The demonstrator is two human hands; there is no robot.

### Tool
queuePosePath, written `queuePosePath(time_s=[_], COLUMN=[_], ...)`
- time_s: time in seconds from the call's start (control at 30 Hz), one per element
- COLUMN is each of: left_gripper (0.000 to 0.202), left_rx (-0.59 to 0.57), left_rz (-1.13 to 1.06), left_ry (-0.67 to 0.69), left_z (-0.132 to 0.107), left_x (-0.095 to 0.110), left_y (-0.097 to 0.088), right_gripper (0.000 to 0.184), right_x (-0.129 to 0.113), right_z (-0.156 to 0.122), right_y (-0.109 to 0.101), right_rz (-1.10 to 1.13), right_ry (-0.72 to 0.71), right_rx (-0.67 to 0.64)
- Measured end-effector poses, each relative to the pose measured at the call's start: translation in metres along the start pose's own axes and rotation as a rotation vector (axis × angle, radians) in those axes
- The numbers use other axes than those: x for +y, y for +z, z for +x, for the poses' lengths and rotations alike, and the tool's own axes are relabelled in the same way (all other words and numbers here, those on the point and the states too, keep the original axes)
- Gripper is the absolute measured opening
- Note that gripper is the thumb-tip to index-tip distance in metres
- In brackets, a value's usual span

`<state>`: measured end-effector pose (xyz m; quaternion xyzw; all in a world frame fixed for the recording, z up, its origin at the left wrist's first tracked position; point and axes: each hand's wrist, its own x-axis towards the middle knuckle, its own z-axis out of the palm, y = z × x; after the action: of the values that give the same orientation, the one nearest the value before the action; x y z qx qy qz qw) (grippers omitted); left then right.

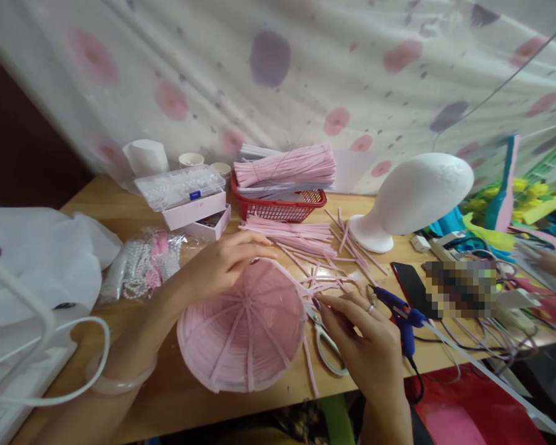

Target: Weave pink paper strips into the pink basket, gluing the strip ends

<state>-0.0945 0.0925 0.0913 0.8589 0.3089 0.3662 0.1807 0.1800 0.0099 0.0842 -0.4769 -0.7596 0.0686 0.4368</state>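
On the near side of a wooden table (pixel 95 201), holds a round pink piece (pixel 234 346) just in front of the body, its ribbed face toward the camera. Grips the far rim with the left hand (pixel 227 262), thumb at the edge and fingers laid along the outer side. Pinches with the right hand (pixel 366 334) at the right rim, apparently on a narrow pink strip (pixel 290 277) running along the edge; cannot tell how firmly. Works with the hands apart from each other, both at the same upper-right stretch of rim.

Looks well advanced across the middle: has ribs spreading from a central hub to the rim, with closely set pink rows between. Seems less finished along the upper-right edge, probably with the strip not yet fixed there. Has white-handled scissors (pixel 319 347) lying just beside the piece and a blue glue gun (pixel 405 327) farther right. Beyond, has plenty of apparently unused material: a bundle of pink strips (pixel 290 235) on the table, and more bundles (pixel 287 165) in a red basket (pixel 278 211).
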Motion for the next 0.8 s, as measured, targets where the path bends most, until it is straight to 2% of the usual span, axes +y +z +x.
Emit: queuePosePath(time_s=[0.13, 0.37, 0.5, 0.67, 0.8], left_gripper=[0.053, 0.067, 0.074, 0.066, 0.055], left_rx=[-0.046, -0.057, -0.063, -0.003, 0.07], left_rz=[0.017, 0.07, 0.107, 0.084, 0.101], left_ry=[-0.003, 0.035, 0.051, 0.06, 0.023], left_z=[0.001, -0.001, -0.002, 0.0, 0.0], left_x=[0.001, -0.004, -0.006, -0.004, -0.003], left_y=[-0.001, 0.0, 0.001, 0.005, 0.01], right_gripper=[0.011, 0.009, 0.008, 0.011, 0.011], right_x=[0.001, 0.006, 0.007, 0.006, 0.003], right_z=[0.0, 0.007, 0.008, 0.007, 0.008], right_y=[-0.001, 0.0, 0.001, 0.002, 0.002], right_rz=[-0.018, -0.03, -0.045, -0.014, 0.06], right_ry=[-0.005, -0.026, 0.019, 0.134, 0.151], right_rx=[-0.002, -0.049, -0.077, -0.149, -0.168])
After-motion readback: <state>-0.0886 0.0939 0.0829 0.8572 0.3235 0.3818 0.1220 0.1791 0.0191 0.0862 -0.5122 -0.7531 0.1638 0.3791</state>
